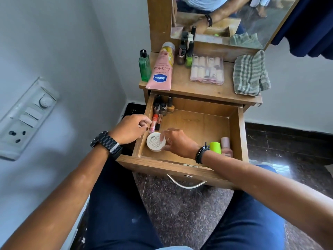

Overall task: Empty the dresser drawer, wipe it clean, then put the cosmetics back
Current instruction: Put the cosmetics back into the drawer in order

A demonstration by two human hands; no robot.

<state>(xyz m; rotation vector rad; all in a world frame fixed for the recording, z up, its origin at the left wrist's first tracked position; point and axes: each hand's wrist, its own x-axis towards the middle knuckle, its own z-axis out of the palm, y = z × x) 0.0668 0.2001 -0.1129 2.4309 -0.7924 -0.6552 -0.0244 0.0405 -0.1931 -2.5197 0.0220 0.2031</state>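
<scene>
Knees, dark blue trousers (pixel 115 204): nearest the lens, either side of the drawer front.

Right hand (pixel 177 141): fingertips curled over the rim of a round white jar (pixel 155 142), which lies near the drawer's front left corner; beaded bracelet at the wrist.

Left hand (pixel 132 129): fingers bunched together at the drawer's left wall, beside two lip-colour tubes (pixel 155 122); whether they pinch anything cannot be told (view blurred). Black watch on the wrist.

Drawer (pixel 239 134): pulled open. Back left corner: small nail-polish bottles (pixel 163 105), upright. Front right corner: lime-green cap (pixel 215 147) and a pink bottle (pixel 226 147).

Dresser top (pixel 198 90), behind the drawer: green bottle (pixel 144 66), pink Vaseline tube (pixel 161 69) lying flat, two polish bottles (pixel 185 55), clear compartment case (pixel 207 70), striped cloth (pixel 250 73) at the right end.

Mirror (pixel 243 18): above the top.
</scene>
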